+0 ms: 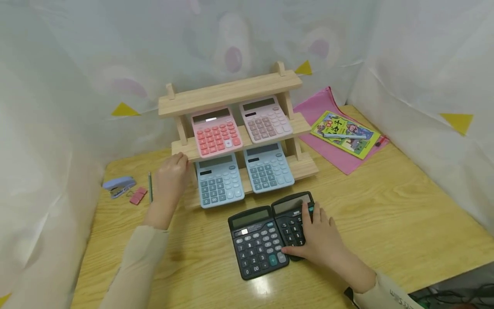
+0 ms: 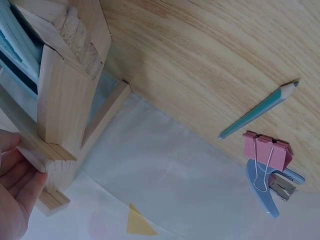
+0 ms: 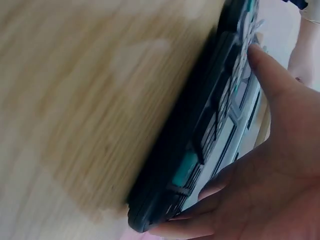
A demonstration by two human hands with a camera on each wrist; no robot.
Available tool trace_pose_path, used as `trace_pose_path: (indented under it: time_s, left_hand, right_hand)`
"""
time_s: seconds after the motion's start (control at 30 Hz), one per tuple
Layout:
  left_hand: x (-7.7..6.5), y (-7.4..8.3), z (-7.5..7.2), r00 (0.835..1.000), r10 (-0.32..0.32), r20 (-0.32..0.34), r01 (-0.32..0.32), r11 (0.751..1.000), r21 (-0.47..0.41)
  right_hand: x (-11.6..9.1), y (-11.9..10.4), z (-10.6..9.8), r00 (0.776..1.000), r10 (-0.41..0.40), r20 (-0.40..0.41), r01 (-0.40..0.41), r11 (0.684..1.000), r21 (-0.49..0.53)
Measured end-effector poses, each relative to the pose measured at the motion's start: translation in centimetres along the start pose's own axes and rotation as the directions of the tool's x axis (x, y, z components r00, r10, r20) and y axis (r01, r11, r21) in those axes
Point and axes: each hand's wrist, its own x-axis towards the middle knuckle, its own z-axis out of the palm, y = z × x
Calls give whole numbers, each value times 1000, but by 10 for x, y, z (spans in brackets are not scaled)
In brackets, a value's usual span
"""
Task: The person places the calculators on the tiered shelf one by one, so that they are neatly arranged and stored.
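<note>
A two-tier wooden shelf (image 1: 231, 92) holds two pink calculators, a coral-keyed one (image 1: 216, 133) and a paler one (image 1: 266, 120), above two blue calculators (image 1: 220, 182) (image 1: 269, 168). My left hand (image 1: 172, 178) grips the left end of its middle board; in the left wrist view, fingers and thumb bend around the wood. Two black calculators lie side by side on the table before the shelf. Over the right one (image 1: 292, 206) my right hand (image 1: 322, 238) spreads, fingers extended along its right side and thumb near the seam with the left one (image 1: 256, 244). The palm hides its lower right keys.
Left of the shelf lie a blue stapler (image 1: 118, 183), a pink binder clip (image 1: 138, 195) and a green pencil (image 1: 150, 187). At the right, a yellow booklet (image 1: 345, 134) with a pen (image 1: 344, 136) rests on a pink pouch (image 1: 332, 159). Pale sheeting encloses the table.
</note>
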Motion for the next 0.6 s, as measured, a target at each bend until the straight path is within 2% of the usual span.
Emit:
trace_pose_path:
  time_s: [0.33, 0.6]
  left_hand:
    - [0, 0, 3, 1000, -4, 30, 4, 1000, 3]
    - [1, 1, 0, 1000, 0, 18, 0, 1000, 3]
  right_hand:
    - [1, 14, 1, 999, 27, 45, -27, 1000, -6]
    - [2, 20, -9, 1000, 4, 10, -3, 1000, -20]
